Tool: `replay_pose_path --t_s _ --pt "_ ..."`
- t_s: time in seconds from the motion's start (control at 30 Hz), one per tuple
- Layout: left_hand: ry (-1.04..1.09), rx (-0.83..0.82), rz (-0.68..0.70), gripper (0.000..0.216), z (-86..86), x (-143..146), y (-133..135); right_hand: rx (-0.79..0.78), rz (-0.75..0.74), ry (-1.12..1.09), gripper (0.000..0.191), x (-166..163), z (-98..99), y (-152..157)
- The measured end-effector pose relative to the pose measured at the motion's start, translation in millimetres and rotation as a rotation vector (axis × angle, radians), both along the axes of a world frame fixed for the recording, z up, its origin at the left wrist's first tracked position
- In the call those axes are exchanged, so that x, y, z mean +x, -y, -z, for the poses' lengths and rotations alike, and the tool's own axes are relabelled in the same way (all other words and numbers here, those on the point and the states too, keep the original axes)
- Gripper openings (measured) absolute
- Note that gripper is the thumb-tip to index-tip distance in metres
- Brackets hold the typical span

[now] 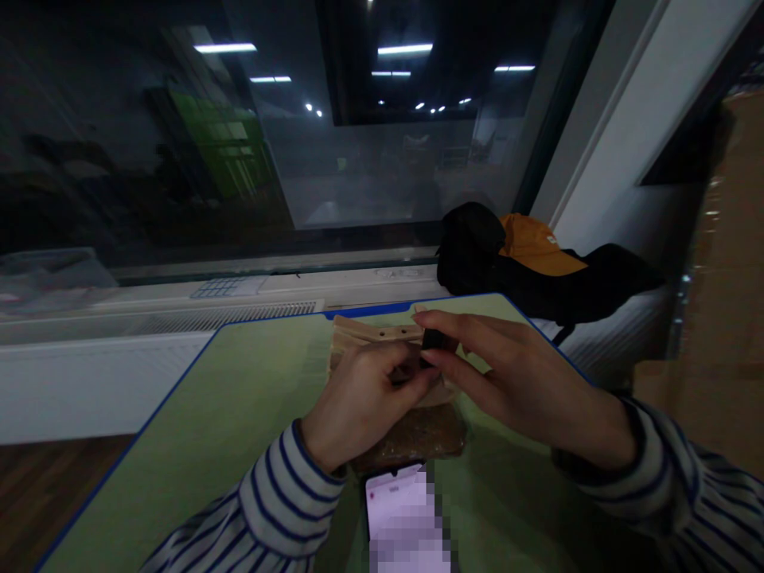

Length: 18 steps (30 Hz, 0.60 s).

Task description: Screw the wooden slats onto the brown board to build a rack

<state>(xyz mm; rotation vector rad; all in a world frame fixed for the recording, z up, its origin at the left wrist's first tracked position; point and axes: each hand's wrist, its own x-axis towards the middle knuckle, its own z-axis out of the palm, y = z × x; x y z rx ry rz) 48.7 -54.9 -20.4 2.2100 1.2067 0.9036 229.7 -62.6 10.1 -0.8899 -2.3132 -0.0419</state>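
Both hands meet over the middle of a green table (239, 414). My right hand (525, 382) pinches a small dark piece (433, 341) between thumb and fingers. My left hand (364, 398) is curled just beside it, its fingertips closed near the same piece; what they hold is hidden. Behind the hands lies a pale wooden part (364, 333) with a row of small holes. Under the hands sits a clear bag of brown material (423, 438).
A phone (406, 517) with a lit screen lies near the table's front edge. A black bag (537, 278) with an orange cap (534, 243) rests on the windowsill at the right. A white radiator (119, 350) runs below the dark window.
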Motion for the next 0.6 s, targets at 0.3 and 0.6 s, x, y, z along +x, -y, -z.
replay_pose_path --t_s 0.3,0.6 --pt "-0.026 0.028 0.01 0.014 -1.3 0.2 0.9 0.026 0.014 -0.005 0.032 0.7 1.3 -1.0" --pt "0.009 0.043 0.005 0.013 -0.1 0.2 0.5 0.049 0.0 -0.011 0.032 0.9 1.4 -2.6"
